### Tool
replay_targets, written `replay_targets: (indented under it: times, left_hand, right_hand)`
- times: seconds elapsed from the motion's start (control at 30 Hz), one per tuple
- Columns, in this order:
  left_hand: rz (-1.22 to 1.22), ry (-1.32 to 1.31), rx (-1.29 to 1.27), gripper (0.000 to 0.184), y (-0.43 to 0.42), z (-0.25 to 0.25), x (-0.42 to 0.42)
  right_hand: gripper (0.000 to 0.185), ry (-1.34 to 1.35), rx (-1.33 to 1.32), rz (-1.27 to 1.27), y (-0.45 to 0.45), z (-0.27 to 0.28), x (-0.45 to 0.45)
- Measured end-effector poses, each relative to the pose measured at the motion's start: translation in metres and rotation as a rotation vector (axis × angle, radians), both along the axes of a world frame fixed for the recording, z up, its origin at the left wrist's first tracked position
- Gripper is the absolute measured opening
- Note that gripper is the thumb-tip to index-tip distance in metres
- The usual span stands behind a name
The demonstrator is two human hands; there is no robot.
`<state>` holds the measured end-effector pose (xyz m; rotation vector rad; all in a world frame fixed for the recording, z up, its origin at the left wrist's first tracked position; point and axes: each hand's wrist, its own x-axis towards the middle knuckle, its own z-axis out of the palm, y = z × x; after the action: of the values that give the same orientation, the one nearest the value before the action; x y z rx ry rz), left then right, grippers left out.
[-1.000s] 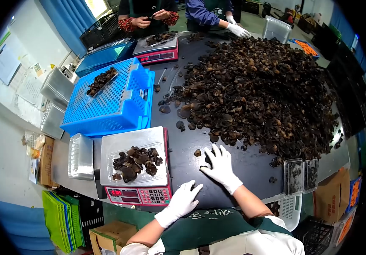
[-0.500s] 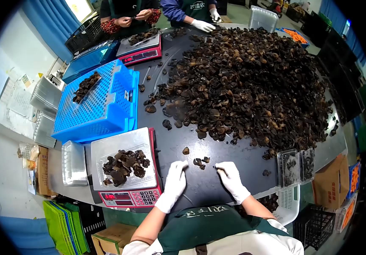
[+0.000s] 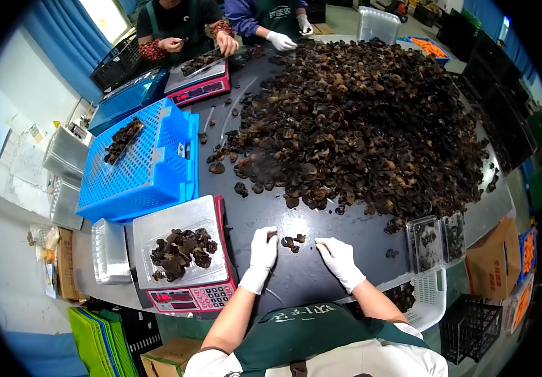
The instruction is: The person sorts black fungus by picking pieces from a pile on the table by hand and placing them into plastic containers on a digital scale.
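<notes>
My left hand (image 3: 262, 256), in a white glove, rests over the dark table with its fingers closed at the tip on a small brownish piece of wood ear mushroom (image 3: 273, 235). To its right lies a little group of dark wood ear mushroom pieces (image 3: 293, 242). My right hand (image 3: 340, 262), also gloved, is on the other side of that group, fingers stretched toward it; a tiny dark spot shows at its fingertips. A large heap of wood ear mushrooms (image 3: 359, 132) spreads beyond both hands. Left of my left hand, a red scale (image 3: 195, 295) bears a clear tray of mushrooms (image 3: 183, 252).
Blue crates (image 3: 139, 182) and stacked clear trays (image 3: 110, 251) stand at left. Clear trays (image 3: 423, 245) and a white basket (image 3: 433, 298) are at right. Across the table, two people (image 3: 183, 25) work by another red scale (image 3: 202, 91).
My left hand has moved up and closed on the lone mushroom piece. My right hand has shifted slightly left. A co-worker's hand has lowered toward the far scale. The view has shifted a little.
</notes>
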<state>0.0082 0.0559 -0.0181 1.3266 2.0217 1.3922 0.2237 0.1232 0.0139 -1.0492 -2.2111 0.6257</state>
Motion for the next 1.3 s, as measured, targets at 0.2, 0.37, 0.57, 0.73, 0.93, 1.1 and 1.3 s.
replay_targets:
  times: [0.2, 0.37, 0.57, 0.73, 0.93, 1.1, 1.3]
  left_hand:
    - [-0.118, -1.065, -0.324, 0.022, -0.038, 0.043, 0.035]
    - [-0.136, -1.678, -0.452, 0.031, -0.058, 0.05, 0.045]
    - [-0.128, -2.248, -0.077, 0.036, -0.062, -0.001, 0.055]
    - [-0.214, -2.225, 0.094, 0.027, -0.065, 0.0, 0.049]
    - [-0.145, -1.799, 0.274, 0.02, -0.081, 0.112, -0.02]
    - [0.386, 0.299, 0.226, 0.026, -0.09, 0.15, -0.097]
    - [0.479, 0.814, -0.115, 0.045, -0.088, 0.162, -0.084]
  right_hand:
    - [0.031, -0.25, -0.194, 0.152, 0.019, 0.022, -0.038]
    - [0.018, -0.029, -0.387, 0.165, 0.023, 0.024, -0.054]
    - [0.013, 0.205, -0.329, 0.539, -0.035, 0.054, -0.071]
    - [0.033, 0.252, -0.152, 0.655, -0.045, 0.073, -0.068]
    - [0.029, 0.307, -0.379, 0.329, -0.009, 0.066, -0.051]
    - [0.021, 0.172, -0.107, 0.258, 0.009, 0.041, -0.056]
    - [0.025, -0.11, 0.041, 0.362, 0.004, 0.015, -0.091]
